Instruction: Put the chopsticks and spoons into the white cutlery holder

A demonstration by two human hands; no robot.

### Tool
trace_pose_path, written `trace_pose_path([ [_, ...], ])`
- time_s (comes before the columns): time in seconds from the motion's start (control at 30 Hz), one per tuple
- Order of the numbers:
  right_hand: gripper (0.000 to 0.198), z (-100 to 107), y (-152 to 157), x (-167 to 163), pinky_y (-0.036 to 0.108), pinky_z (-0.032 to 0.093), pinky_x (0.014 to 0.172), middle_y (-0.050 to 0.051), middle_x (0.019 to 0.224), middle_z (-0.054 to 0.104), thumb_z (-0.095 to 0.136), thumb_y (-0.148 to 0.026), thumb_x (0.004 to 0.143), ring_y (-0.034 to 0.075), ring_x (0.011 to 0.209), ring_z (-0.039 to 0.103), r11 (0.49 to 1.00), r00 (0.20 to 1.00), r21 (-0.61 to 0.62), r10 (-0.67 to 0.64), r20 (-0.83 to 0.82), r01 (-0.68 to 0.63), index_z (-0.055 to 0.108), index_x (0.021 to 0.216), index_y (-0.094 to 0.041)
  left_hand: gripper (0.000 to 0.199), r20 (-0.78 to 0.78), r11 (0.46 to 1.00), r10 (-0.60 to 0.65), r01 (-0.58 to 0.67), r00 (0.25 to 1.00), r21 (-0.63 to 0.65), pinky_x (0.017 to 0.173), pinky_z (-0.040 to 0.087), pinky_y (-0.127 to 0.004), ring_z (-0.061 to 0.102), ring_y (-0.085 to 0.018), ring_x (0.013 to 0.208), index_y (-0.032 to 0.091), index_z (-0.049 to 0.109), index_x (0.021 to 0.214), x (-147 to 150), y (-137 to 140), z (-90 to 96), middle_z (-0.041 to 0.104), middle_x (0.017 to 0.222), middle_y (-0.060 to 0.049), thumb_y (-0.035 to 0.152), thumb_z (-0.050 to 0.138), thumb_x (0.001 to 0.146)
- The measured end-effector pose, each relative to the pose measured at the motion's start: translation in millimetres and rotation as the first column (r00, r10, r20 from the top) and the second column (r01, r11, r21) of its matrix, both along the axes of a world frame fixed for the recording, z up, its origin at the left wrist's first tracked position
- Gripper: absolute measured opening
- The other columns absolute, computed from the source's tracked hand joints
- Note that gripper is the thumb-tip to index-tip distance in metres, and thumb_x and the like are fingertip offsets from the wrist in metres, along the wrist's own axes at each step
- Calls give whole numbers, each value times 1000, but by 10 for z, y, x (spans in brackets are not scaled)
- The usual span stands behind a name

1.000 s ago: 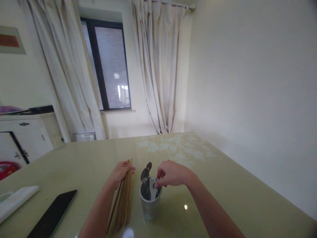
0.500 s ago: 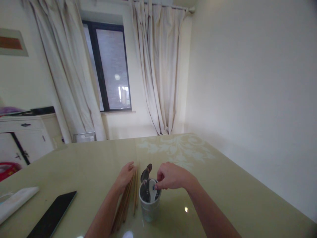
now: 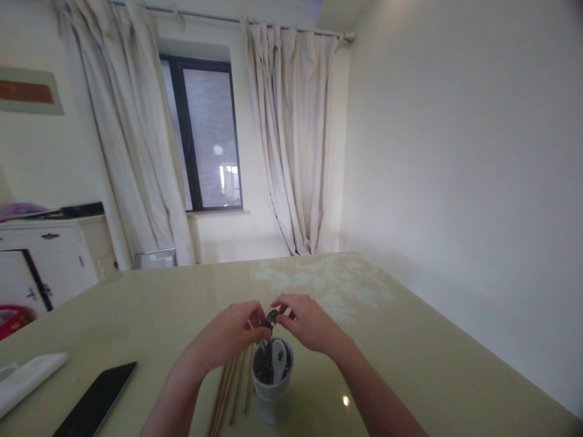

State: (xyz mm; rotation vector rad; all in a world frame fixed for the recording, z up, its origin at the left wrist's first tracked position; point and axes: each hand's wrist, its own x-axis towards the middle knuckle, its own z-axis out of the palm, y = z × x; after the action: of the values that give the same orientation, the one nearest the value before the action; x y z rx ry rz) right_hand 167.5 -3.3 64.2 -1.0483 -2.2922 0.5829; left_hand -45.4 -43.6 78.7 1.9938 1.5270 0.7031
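Observation:
A pale cylindrical holder (image 3: 272, 397) stands upright on the table in front of me. In it are a white ceramic spoon (image 3: 279, 361) with a blue mark and dark metal spoons (image 3: 272, 317), bowls up. My left hand (image 3: 237, 331) is closed at the metal spoons above the rim, thumb and fingers around one. From the other side my right hand (image 3: 305, 318) pinches at a metal spoon's bowl with its fingertips. Several wooden chopsticks (image 3: 232, 388) lie on the table left of the holder, partly hidden behind my left hand.
On the glossy table (image 3: 432, 364) a black phone-like slab (image 3: 98, 397) lies at the left, with a white packet (image 3: 34, 379) beyond it. A white cabinet (image 3: 59, 261) and a red basin (image 3: 16, 320) stand past the left edge. A wall (image 3: 469, 182) runs along the right.
My left hand has moved from the chopsticks to the metal spoons. My right hand has let go of the ceramic spoon and shifted up and left to a metal spoon.

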Motion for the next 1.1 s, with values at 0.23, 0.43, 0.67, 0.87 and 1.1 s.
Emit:
trace_pose_path([
  [0.23, 22, 11, 13, -48, 27, 46, 75, 4, 90, 82, 62, -16, 94, 20, 84, 73, 997, 998, 59, -52, 48, 49, 83, 96, -23, 18, 142, 997, -71, 65, 987, 46, 70, 46, -28, 66, -20, 78, 23, 71, 81, -68, -18, 88, 74, 80, -2, 40, 71, 84],
  [0.43, 22, -3, 20, -22, 25, 47, 82, 4, 95, 83, 62, -16, 95, 20, 91, 74, 998, 996, 32, -62, 62, 60, 83, 98, -22, 41, 623, 956, 65, -227, 779, 184, 76, 54, -28, 67, -18, 80, 20, 71, 88, -349, -21, 271, 73, 81, -2, 58, 83, 78],
  [0.67, 21, 25, -6, -34, 24, 46, 76, 3, 88, 81, 62, -15, 95, 18, 84, 73, 998, 996, 12, -64, 57, 64, 83, 97, -21, 66, 752, 907, 251, -419, 609, 36, 70, 55, -28, 67, -16, 71, 20, 71, 94, -570, 198, 13, 74, 76, 0, 69, 91, 56],
  [0.87, 21, 19, -4, -42, 23, 44, 70, 1, 77, 77, 62, -14, 96, 16, 72, 69, 998, 998, -26, -63, 28, 64, 82, 97, -20, 67, 480, 954, 286, -295, 829, -59, 54, 40, -25, 57, -13, 55, 18, 68, 74, -762, 538, -550, 65, 60, 1, 82, 78, 56],
  [1.1, 17, 9, 21, -37, 23, 45, 68, 1, 74, 75, 63, -15, 94, 16, 70, 68, 998, 993, -18, -60, -106, 59, 79, 90, -19, 54, 123, 904, 417, -398, 900, -156, 59, 46, -29, 68, -21, 60, 22, 61, 72, -974, 691, -1053, 70, 58, 0, 72, 78, 61],
])
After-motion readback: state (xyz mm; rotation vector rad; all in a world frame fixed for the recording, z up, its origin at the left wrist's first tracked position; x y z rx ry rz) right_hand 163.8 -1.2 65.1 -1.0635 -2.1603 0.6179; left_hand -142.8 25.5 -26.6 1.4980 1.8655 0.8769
